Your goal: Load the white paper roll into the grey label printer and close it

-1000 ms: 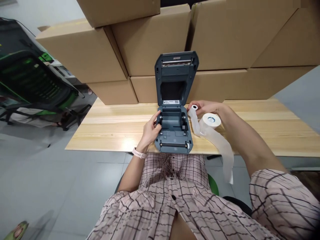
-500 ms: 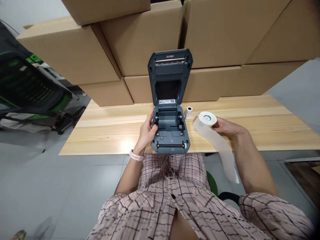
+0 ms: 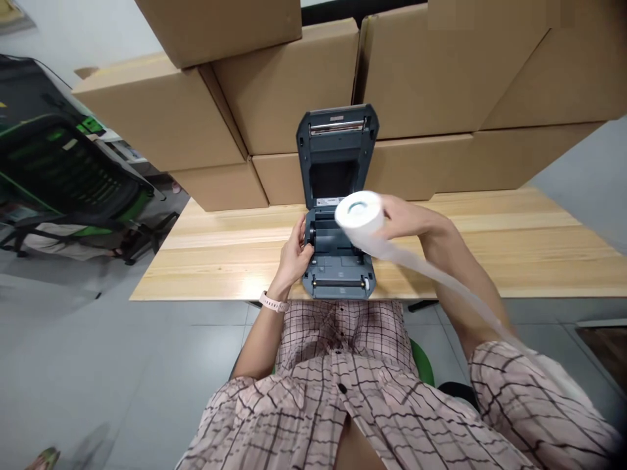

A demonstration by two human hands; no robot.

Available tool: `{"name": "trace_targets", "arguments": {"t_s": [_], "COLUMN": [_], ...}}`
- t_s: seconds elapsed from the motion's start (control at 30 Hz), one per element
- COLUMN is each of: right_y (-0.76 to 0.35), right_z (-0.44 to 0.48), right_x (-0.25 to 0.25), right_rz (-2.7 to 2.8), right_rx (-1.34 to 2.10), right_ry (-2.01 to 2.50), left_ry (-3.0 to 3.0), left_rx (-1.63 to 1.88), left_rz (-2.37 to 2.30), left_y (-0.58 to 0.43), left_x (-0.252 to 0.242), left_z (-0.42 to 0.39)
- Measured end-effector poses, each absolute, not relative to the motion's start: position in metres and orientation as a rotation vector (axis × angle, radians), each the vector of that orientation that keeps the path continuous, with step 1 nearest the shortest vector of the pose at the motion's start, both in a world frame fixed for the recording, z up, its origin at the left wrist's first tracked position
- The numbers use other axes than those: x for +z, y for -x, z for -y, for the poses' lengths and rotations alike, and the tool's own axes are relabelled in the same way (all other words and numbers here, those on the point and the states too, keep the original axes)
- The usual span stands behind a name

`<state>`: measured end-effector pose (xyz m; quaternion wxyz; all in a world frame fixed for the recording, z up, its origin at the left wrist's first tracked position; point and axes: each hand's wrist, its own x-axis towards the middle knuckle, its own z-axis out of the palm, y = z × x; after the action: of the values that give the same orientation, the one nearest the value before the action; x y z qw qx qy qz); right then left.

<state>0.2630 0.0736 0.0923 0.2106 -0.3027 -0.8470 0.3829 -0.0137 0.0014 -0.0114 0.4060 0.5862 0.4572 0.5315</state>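
Note:
A dark grey label printer stands near the table's front edge with its lid raised and its roll bay showing. My left hand grips the printer's left side, thumb on the rim of the bay. My right hand is closed around a white label roll, held above the right part of the printer. A loose strip trails from the roll to the right, past my forearm, blurred by motion. Roll and hand hide the right side of the bay.
Stacked cardboard boxes line the back of the wooden table. A black and green office chair stands on the left. Part of a person's foot shows at the lower left.
My right hand has lifted the label roll off the table and brought it left over the printer. The strip now swings out to the right. My left hand keeps its grip.

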Motion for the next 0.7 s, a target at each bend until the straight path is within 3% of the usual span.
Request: {"name": "trace_targets", "arguments": {"t_s": [0.17, 0.43, 0.7], "right_y": [-0.205, -0.178, -0.218], "right_z": [-0.081, -0.090, -0.027], "right_x": [0.122, 0.092, 0.070], "right_rz": [2.952, 3.177, 2.855], "right_rx": [0.640, 0.509, 0.459], "right_ry": [1.017, 1.256, 0.694], "left_ry": [-1.431, -1.424, -1.390], "left_rx": [1.328, 1.318, 1.341], "left_rz": [-1.170, -1.191, -1.187], "left_y": [0.013, 0.012, 0.008], "left_x": [-0.013, -0.007, 0.000], "left_z": [0.000, 0.004, 0.009]}}
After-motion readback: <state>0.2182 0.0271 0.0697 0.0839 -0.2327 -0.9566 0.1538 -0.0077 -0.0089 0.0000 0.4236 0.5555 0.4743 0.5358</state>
